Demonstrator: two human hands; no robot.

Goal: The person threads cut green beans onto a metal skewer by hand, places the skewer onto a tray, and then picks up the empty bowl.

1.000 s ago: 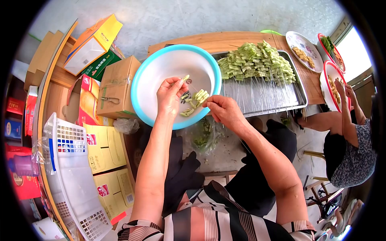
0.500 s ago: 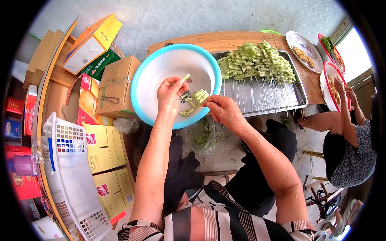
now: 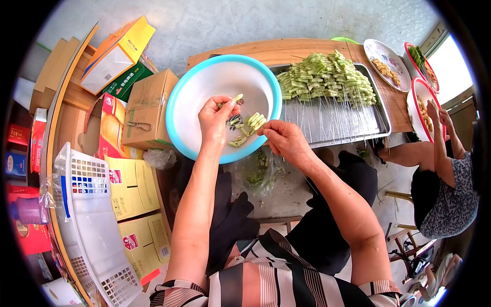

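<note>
Over the white basin with a blue rim, my left hand is closed, pinching a short pale green bean piece between thumb and fingers. My right hand is closed at the basin's right rim and grips the end of a thin skewer, mostly hidden by the fingers. Several green pieces sit side by side on that skewer, just left of the right fingertips. A few loose pieces lie at the basin's bottom. Right of the basin, a metal tray bears a heap of filled skewers.
A floral plate and red-rimmed bowls with food stand at the table's right end, where another person's hands work. Cardboard boxes and a white plastic basket are on the left. A clear plastic bag hangs below the basin.
My left fingers have shifted slightly with the green piece, curling a little more. My right hand and the skewer stay nearly where they were.
</note>
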